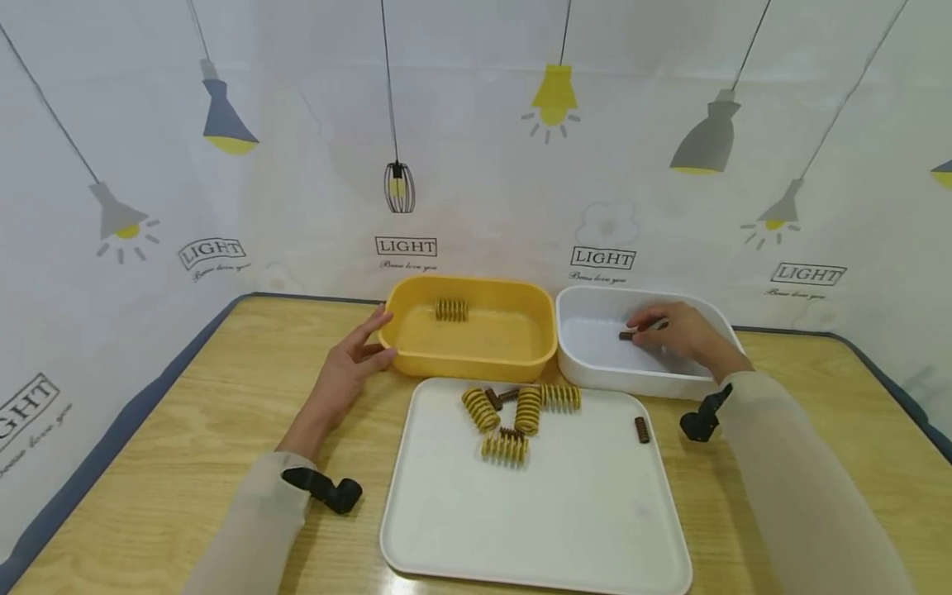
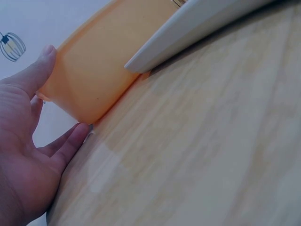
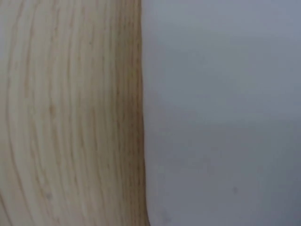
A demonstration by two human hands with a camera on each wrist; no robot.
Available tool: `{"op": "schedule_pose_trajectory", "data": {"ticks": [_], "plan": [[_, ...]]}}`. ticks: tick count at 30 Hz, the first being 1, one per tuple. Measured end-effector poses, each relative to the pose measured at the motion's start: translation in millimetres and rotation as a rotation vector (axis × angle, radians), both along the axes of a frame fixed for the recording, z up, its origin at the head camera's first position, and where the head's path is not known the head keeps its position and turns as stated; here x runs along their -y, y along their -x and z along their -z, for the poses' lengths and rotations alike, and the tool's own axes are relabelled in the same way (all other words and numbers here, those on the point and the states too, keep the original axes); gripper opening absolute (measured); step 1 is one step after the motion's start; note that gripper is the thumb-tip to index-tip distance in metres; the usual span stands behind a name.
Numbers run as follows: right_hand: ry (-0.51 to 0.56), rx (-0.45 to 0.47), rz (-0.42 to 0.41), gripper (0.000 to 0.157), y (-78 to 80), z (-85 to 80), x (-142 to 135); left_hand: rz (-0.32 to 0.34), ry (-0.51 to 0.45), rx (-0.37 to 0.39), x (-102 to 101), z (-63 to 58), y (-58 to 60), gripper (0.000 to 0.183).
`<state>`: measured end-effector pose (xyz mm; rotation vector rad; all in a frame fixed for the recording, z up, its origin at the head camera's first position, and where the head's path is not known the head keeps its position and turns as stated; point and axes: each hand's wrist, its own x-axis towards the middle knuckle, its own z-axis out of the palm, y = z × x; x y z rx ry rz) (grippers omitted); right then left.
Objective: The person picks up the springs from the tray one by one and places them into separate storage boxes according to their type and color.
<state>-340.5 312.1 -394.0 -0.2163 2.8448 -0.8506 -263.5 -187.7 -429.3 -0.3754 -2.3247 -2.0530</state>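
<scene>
My left hand [image 1: 349, 364] rests against the left end of a yellow bin [image 1: 476, 365], fingers spread and fairly straight. In the left wrist view, the thumb of the left hand [image 2: 28, 136] touches the bin's wall. A yellow spring [image 1: 451, 310] lies inside that bin. My right hand [image 1: 680, 330] reaches into a white bin [image 1: 632, 380] and pinches a small brown spring [image 1: 626, 335] at its thumb and fingertips. On a white tray [image 1: 535, 521] lie several yellow springs [image 1: 528, 411] and smaller brown springs [image 1: 642, 430], mostly grouped near the far edge.
The bins stand side by side behind the tray on a wooden table [image 1: 186, 413]. A printed cloth [image 1: 483, 165] hangs close behind them. The right wrist view shows only the white bin's outer wall [image 3: 221, 113] beside the wood.
</scene>
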Motion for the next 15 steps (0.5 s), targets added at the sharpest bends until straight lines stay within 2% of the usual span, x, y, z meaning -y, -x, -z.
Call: {"op": "schedule_pose_trajectory", "data": {"ticks": [9,15], "plan": [[0.005,-0.070,-0.015,0.029,-4.0,-6.8,-1.8,0.008,-0.020,-0.006,-1.6,-0.4,0.4,0.057],[0.003,-0.076,-0.037,0.030,-4.8,-10.2,-0.1,0.007,-0.016,-0.001,-1.1,-0.4,-1.2,0.057]]}}
